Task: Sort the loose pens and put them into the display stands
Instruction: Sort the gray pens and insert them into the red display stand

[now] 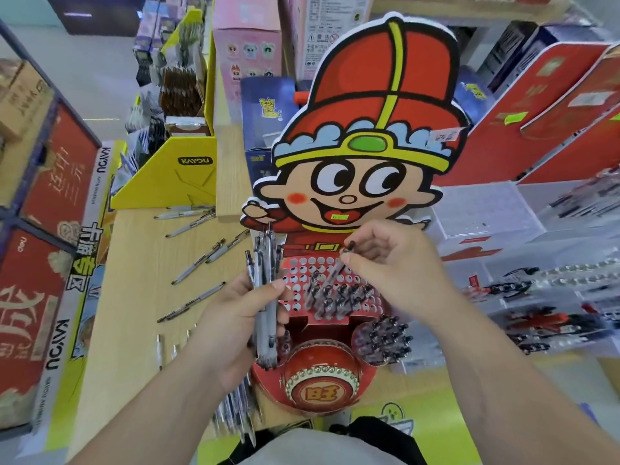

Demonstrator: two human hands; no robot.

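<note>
A red cartoon-boy display stand (355,182) rises in front of me, with a perforated red pen rack (302,273) at its base. Several pens stand in the rack's holes (339,297), and another cluster fills a round holder (385,340) at its right. My left hand (231,327) grips a bundle of grey pens (266,297) upright, left of the rack. My right hand (392,263) pinches a single pen (333,271) by its top, its tip slanting down over the rack holes. Several loose pens (198,260) lie on the wooden table to the left.
A yellow cardboard display (174,172) stands at the back left of the wooden table (134,297). Red printed boxes (43,229) line the left edge. Clear plastic trays with pens (536,297) fill the right. More pens (235,414) lie near my body.
</note>
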